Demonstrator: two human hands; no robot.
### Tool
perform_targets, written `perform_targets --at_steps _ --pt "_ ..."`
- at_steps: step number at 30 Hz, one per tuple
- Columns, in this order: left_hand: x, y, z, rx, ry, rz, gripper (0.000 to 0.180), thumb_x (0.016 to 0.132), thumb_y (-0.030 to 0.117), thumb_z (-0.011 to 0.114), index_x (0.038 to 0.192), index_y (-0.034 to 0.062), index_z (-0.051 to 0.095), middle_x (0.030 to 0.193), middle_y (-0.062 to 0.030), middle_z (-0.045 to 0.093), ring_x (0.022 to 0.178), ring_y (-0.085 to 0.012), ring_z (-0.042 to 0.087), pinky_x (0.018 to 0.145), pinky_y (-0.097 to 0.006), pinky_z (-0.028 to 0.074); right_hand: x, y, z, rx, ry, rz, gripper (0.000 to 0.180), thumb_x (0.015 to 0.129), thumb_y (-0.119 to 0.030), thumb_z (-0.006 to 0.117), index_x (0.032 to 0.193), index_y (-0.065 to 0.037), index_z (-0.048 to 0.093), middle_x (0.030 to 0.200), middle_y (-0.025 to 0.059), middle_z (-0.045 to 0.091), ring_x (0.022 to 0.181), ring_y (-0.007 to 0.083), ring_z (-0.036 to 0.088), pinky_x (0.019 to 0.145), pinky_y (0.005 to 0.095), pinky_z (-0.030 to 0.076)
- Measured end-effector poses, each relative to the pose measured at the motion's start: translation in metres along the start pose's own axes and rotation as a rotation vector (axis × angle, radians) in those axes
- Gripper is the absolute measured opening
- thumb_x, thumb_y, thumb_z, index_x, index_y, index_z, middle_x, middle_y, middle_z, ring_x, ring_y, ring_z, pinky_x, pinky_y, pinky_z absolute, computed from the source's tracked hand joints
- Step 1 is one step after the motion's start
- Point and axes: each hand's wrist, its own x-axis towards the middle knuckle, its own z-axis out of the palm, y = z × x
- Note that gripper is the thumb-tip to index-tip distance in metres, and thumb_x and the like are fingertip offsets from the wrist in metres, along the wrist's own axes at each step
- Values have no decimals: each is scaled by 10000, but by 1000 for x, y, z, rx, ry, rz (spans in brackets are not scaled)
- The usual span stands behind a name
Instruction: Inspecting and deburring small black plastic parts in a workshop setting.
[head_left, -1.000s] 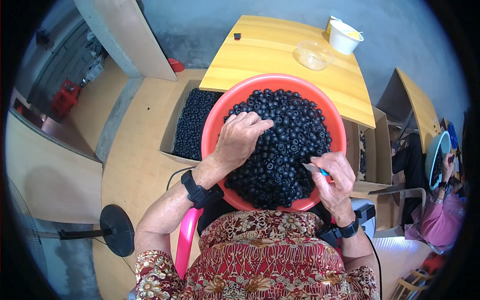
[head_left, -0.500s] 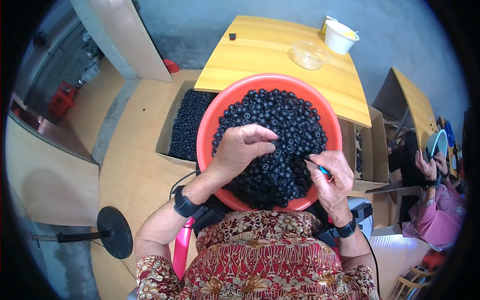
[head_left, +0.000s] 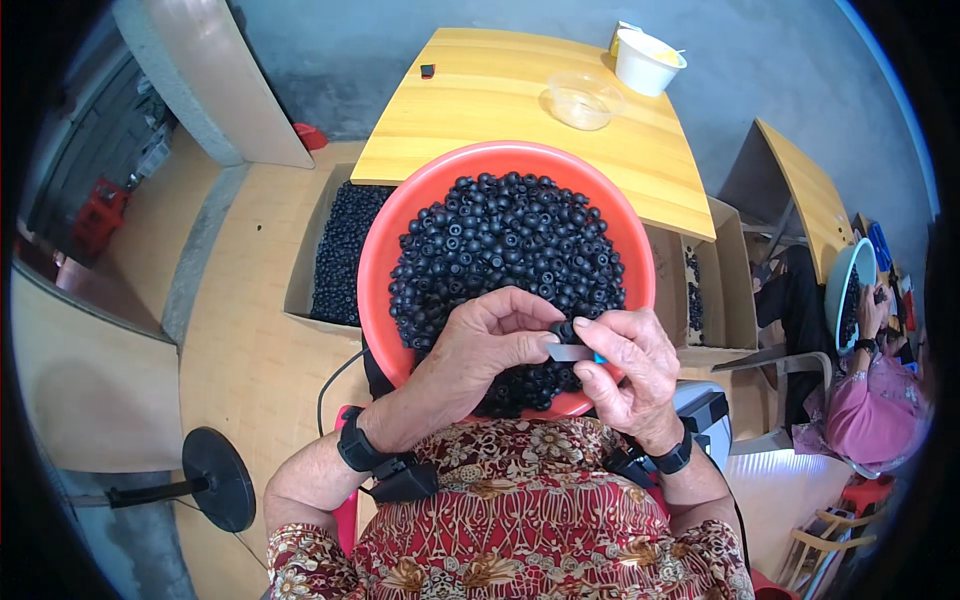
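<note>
A red basin (head_left: 372, 270) on my lap is heaped with small black round pieces (head_left: 500, 235), many showing a hole in one end. Over its near part, my left hand (head_left: 465, 352) pinches one black round piece (head_left: 563, 331) between thumb and fingers. My right hand (head_left: 636, 368) is closed on a small knife (head_left: 570, 352) with a bit of blue handle showing. The knife's flat blade points left and lies against or just by the held piece, close to my left thumb. Fingers hide part of the piece and most of the handle.
Beyond the basin is a wooden table (head_left: 460, 120) with a clear bowl (head_left: 583, 103) and a white tub (head_left: 648, 65). Boxes flank the basin; the left box (head_left: 300, 285) holds black pieces. A fan stand (head_left: 218, 480) is left. At right, a co-worker (head_left: 875, 420) handles a light-blue basin (head_left: 840, 290).
My right hand has brought the knife left to my left hand, where a black piece is now visible. Both hands sit lower over the basin. The whole view has shifted slightly.
</note>
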Motion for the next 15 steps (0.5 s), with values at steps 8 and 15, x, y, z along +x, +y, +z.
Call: perform_targets --at_steps 8,15 --pt "-2 -1 5 48 0 123 204 919 -5 696 1118 16 658 1112 -70 687 1022 -139 669 963 -306 552 0 1 1 28 -5 -22 415 740 -83 831 1139 -23 730 947 103 686 758 242 635 656 343 502" --pt "-2 -6 3 -279 -81 34 199 947 6 662 1145 28 647 1107 -70 687 1022 -150 669 941 -319 563 -3 2 7 96 -3 -46 442 734 -62 845 1156 -17 724 941 113 697 751 246 649 653 341 510"
